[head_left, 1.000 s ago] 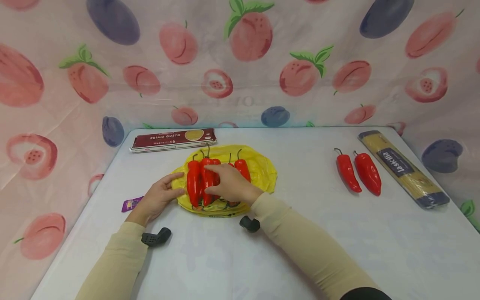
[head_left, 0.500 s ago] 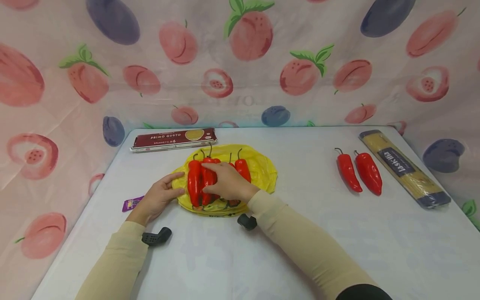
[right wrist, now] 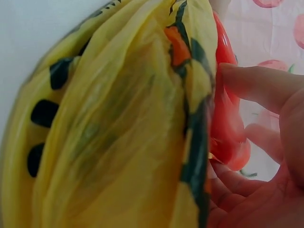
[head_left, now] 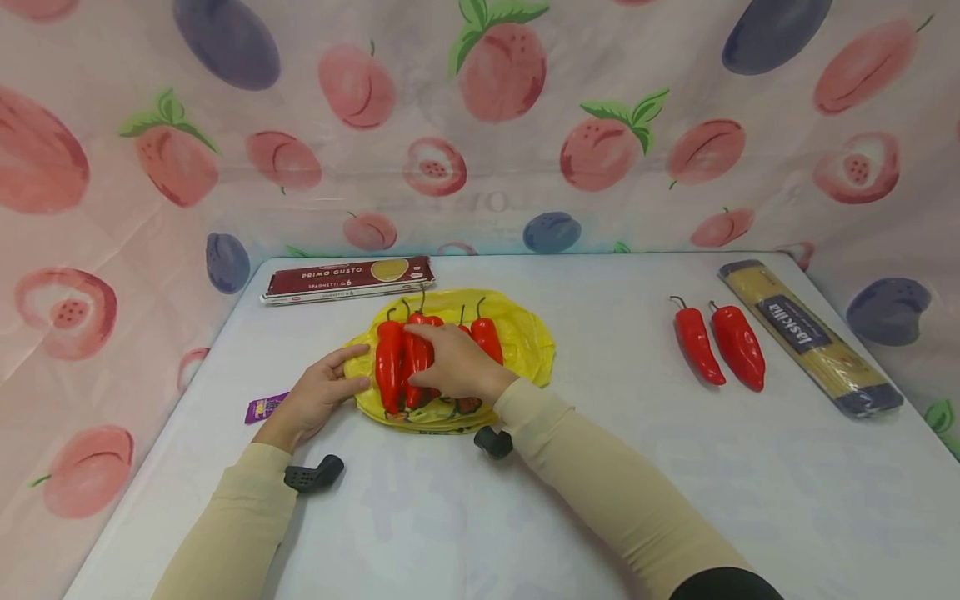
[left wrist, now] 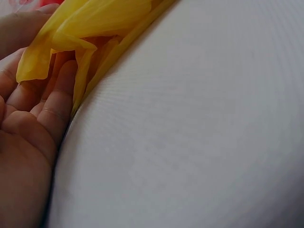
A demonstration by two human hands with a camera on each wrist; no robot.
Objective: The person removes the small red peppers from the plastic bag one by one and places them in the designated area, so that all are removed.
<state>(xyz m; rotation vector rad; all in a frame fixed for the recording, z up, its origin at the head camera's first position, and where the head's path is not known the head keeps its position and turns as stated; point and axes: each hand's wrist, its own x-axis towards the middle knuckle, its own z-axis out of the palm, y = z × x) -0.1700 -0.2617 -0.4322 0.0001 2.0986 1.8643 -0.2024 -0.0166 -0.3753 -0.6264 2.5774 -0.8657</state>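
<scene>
Left hand (head_left: pixel 318 392): thumb and forefinger apart at the edge of a yellow bag (head_left: pixel 531 337); whether pinching, I cannot tell. Right hand (head_left: pixel 463 365): fingers clamped on a red pepper (head_left: pixel 417 362), among other peppers (head_left: pixel 389 367) atop the bag, on a white table (head_left: pixel 607 333).

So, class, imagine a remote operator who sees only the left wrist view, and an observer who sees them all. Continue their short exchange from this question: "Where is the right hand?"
Observer: The right hand is over a cluster of red peppers, touching them.

Operator: Are all the peppers in that cluster?

Observer: No, two other peppers lie apart, well to the right of the yellow bag.

Operator: Any packet near the far edge, on the left?

Observer: Yes, a dark red spaghetti packet marked Primo Gusto.
</scene>
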